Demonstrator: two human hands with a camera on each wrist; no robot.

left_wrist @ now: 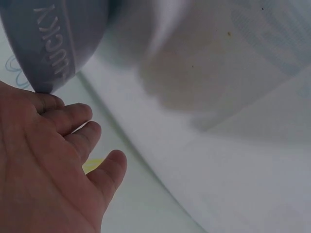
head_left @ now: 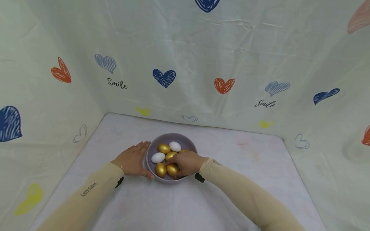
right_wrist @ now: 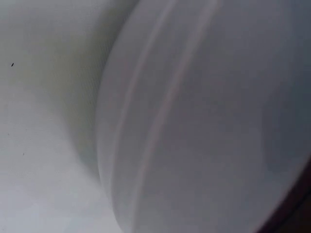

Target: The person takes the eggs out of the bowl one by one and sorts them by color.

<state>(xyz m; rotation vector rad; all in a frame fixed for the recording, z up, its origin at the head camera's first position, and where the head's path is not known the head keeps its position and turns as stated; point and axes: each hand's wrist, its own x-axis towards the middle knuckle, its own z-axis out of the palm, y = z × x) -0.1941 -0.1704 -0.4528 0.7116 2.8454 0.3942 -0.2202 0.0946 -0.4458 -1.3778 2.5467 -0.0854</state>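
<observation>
Reaching into the bowl [head_left: 150, 150], right hand [head_left: 188, 163] fingers pinch a gold egg [head_left: 172, 169]; left hand [head_left: 131, 159] fingers straight.

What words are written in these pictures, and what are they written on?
"Smile" on the heart cloth behind the table, at left.
"Smile" again on that cloth, at right.
"Let's Slim" on the left sleeve.
"LUCKY" on the outside of the bowl; its first letter is partly blurred.
A small mark on the right sleeve is too small to read.
</observation>
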